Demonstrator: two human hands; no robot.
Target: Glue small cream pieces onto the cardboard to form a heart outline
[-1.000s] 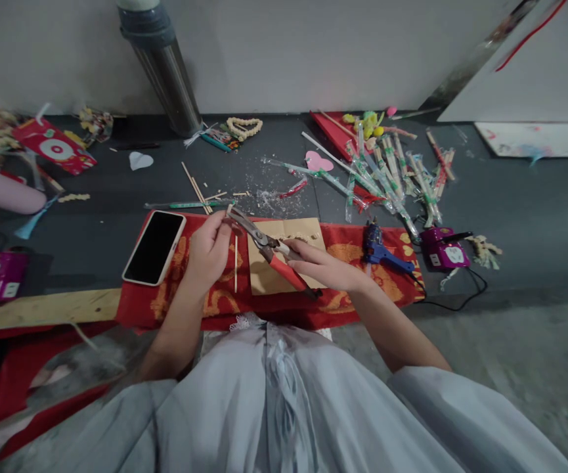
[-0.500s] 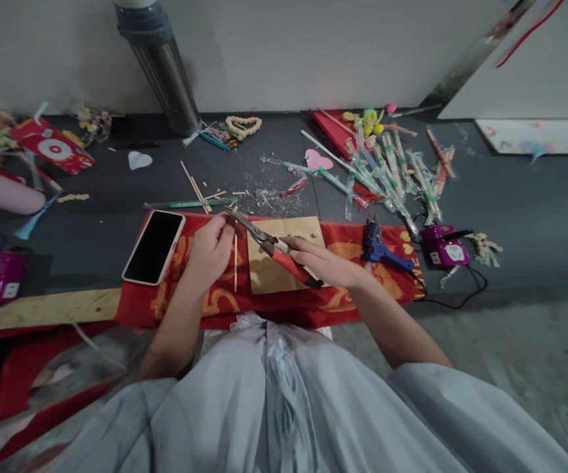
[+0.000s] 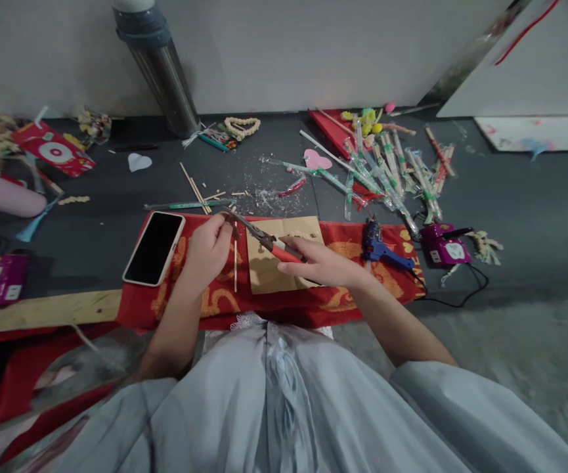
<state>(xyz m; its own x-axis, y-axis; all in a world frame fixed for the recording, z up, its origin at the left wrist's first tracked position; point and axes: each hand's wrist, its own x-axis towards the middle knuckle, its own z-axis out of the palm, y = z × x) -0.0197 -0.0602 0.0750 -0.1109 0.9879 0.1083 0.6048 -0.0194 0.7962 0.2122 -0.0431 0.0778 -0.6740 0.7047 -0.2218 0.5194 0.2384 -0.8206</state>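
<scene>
My right hand (image 3: 316, 261) is wrapped round the red-and-white handles of a pair of pliers (image 3: 260, 234), whose grey jaws point up and left. At the jaw tips, my left hand (image 3: 209, 244) is closed in a pinch; whatever its fingers hold is too small and hidden to make out. Beneath the pliers lies a folded sheet of brown paper (image 3: 270, 279), with small pale bits along its upper part. A thin wooden stick (image 3: 236, 269) rests on the red cloth (image 3: 224, 318), just left of the paper.
A phone (image 3: 154, 248) lies left of my left hand. The blue glue gun (image 3: 386, 251) is on the cloth's right side, near a purple box (image 3: 444, 246). Wrapped sticks (image 3: 387, 174) are heaped behind it. A steel flask (image 3: 165, 82) stands at the back.
The plier handles have come together in my right hand, and its fingers have closed further round them. My left hand stays at the jaw tips, almost unmoved.
</scene>
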